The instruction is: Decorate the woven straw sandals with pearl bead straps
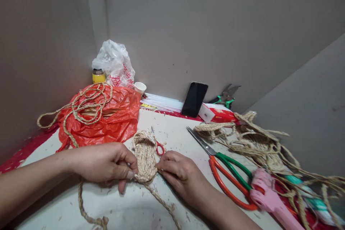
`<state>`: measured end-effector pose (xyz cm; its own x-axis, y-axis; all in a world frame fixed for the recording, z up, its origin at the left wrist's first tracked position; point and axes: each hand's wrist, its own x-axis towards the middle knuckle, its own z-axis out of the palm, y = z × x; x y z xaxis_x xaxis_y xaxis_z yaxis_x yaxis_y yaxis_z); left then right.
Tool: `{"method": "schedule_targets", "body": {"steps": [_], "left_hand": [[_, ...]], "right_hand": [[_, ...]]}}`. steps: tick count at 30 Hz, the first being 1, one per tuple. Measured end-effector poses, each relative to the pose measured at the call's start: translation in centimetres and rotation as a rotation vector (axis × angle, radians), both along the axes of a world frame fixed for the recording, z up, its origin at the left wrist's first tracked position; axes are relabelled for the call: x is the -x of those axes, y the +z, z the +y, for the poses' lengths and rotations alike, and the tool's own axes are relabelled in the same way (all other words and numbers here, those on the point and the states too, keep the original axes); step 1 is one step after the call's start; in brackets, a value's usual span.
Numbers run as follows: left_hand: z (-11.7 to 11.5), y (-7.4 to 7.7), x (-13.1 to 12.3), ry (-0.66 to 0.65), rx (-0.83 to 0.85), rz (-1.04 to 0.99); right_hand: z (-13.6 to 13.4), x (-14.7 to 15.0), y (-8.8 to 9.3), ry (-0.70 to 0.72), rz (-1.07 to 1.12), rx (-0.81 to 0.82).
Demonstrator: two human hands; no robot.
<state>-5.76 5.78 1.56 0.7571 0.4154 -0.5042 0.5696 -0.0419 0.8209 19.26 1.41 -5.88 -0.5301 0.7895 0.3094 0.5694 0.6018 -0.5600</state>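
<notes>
A small woven straw slipper [145,156] lies on the white tabletop, its looped toe end pointing away from me. My left hand [115,167] pinches the slipper's lower left edge between thumb and fingers. On the opposite side, my right hand [179,172] has its fingertips closed on the right edge. A braided straw cord [163,203] runs from the near end down toward the front. Another cord [81,201] passes under my left wrist and ends in a knot. Just beyond the right fingertips lie small red-handled scissors [160,148], partly hidden by the slipper.
Large shears [229,172] and a pink tool [271,197] lie at the right, beside tangled straw pieces [258,143]. A red plastic bag [124,122] with coiled straw cord [88,106] is at the left. A phone [194,99] leans near the back wall; a white cup [140,87] stands left of it.
</notes>
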Motion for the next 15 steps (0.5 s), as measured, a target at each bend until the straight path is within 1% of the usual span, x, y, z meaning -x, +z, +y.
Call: {"method": "schedule_targets", "body": {"steps": [4,7,12,15], "left_hand": [[0.04,-0.5,0.01,-0.028,-0.163,-0.027],[0.1,-0.49,-0.07,0.017,-0.257,-0.043],[0.36,-0.24,-0.32,0.08,-0.183,-0.047],[0.73,-0.49,-0.33,0.093,-0.193,-0.105]], "right_hand": [[0.04,-0.03,0.11,0.011,-0.022,-0.034],[0.02,-0.1,0.19,0.005,-0.037,-0.068],[0.05,0.0,0.35,0.0,-0.038,-0.124],[0.19,0.24,0.52,0.006,-0.048,-0.14]]}}
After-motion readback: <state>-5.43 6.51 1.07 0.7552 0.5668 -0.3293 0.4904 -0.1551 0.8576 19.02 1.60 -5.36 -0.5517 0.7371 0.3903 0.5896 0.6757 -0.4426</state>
